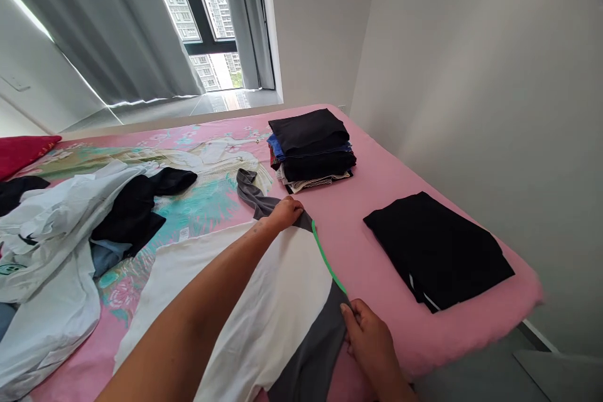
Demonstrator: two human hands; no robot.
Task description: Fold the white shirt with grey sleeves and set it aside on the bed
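Note:
A white shirt (277, 270) with dark grey sleeves and a bright green neckline edge lies spread on the bed in front of me. My left hand (285, 213) reaches across it, fingers closed on the grey shoulder at the far end of the green edge. At the near end, my right hand (370, 336) pinches the other grey shoulder between thumb and fingers. The far sleeve trails off crumpled beyond my left hand; the near sleeve hangs toward the bottom of the view. My left forearm covers part of the shirt's body.
A pile of folded clothes (313, 147) stands at the bed's far side. Black folded garments (438, 251) lie near the right edge of the pink bed (372, 182). Loose white clothes (61, 251) and a black garment (127, 210) are heaped at left, near a red pillow (23, 154).

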